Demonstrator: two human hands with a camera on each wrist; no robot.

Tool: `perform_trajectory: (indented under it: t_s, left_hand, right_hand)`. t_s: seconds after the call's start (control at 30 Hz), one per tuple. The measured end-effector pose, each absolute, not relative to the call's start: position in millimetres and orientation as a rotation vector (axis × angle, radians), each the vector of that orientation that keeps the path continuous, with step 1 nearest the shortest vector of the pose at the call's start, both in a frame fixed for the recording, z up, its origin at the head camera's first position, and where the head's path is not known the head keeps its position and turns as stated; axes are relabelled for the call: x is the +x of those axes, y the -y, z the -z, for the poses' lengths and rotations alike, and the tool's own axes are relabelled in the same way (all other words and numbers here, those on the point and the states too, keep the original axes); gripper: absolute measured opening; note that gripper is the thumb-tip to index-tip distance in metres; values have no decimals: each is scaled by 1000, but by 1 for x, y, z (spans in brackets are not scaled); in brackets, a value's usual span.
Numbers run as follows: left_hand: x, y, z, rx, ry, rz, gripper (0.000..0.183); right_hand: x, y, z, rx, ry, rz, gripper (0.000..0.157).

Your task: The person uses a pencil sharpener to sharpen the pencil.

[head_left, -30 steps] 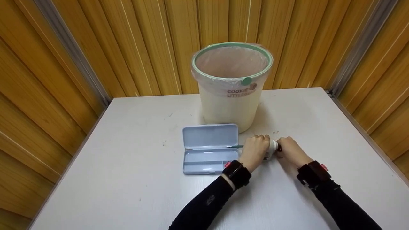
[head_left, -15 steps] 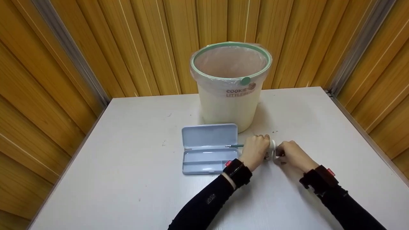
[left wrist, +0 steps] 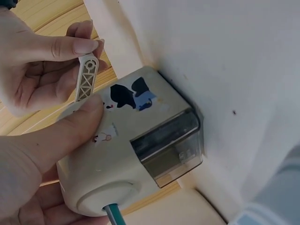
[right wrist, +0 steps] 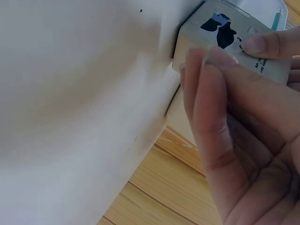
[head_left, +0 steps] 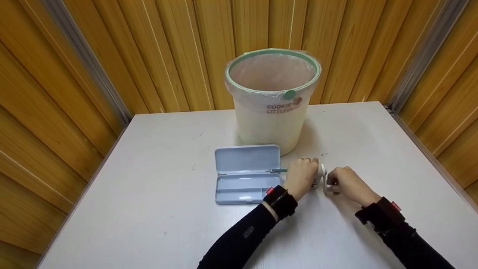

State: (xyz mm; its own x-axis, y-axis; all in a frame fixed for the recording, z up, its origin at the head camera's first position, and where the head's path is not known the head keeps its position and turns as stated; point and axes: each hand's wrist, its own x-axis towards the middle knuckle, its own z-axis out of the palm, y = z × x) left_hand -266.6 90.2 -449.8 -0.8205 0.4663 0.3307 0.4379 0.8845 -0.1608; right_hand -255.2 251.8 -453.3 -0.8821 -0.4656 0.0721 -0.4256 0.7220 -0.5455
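A cream hand-crank pencil sharpener [left wrist: 117,150] with black-and-blue printed figures and a clear shavings drawer [left wrist: 171,154] stands on the table. My left hand [head_left: 301,177] grips its body, thumb on top in the left wrist view. A teal pencil [left wrist: 114,215] sticks into its front hole; in the head view the pencil's rear end points left over the case. My right hand [head_left: 351,183] pinches the outer end of the crank handle [left wrist: 86,77] between thumb and fingers, which hide the knob. In the right wrist view those curled fingers cover the crank.
An open light-blue pencil case [head_left: 246,158] with divided compartments lies left of my left hand. Behind it stands a cream bin [head_left: 269,127] with a green rim and plastic liner. Wood-patterned walls [head_left: 179,56] enclose the white table [head_left: 168,149].
My right hand has shifted slightly right and toward me, and the crank arm now shows beside the sharpener. My left hand still holds the sharpener in nearly the same place.
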Motion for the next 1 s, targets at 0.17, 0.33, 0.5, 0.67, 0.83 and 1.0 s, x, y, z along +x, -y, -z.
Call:
perform_trajectory:
  t_s: [0.17, 0.33, 0.5, 0.67, 0.83, 1.0]
  left_hand:
    - [-267, -92, 449, -680, 2687, -99, 15]
    - [-266, -93, 448, -688, 2673, -100, 15]
    - [-266, -93, 447, -691, 2681, -102, 15]
    - [-268, -91, 447, -668, 2673, -111, 10]
    - [-267, -92, 449, -673, 2674, -110, 10]
    - [-267, -92, 449, -682, 2674, -116, 11]
  right_hand:
    - [-252, -254, 449, -743, -2838, 876, 11]
    - [-248, -256, 440, -753, -2813, 885, 14]
    - [-246, -258, 422, -727, -2837, 916, 9]
    - [-252, -257, 406, -726, -2855, 917, 7]
    - [-253, -258, 405, -718, -2809, 925, 7]
    - [-253, -259, 405, -706, -2820, 953, 7]
